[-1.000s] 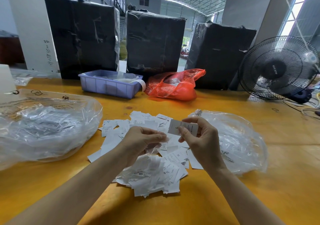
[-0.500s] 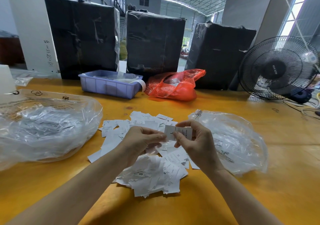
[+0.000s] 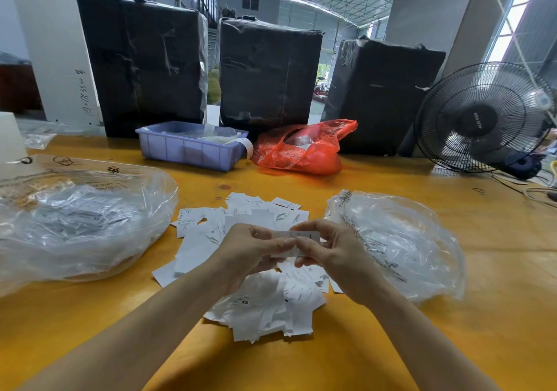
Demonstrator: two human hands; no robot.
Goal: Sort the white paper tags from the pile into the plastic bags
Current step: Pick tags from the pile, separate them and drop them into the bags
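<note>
Pinching tag [image 3: 297, 241], pile [image 3: 265, 303] tags reading XS, S

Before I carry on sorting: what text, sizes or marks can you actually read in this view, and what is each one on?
"XS": white paper tag at the near edge of the pile.
"S": neighbouring white tag in the pile.
"XS": tag inside the left clear plastic bag.
Handwritten digits on the white panel: too unclear to read.
Black print on the right clear plastic bag: too blurred.
Logo on the black fan hub: unreadable.
Tag pinched by both hands: print too small.
</note>
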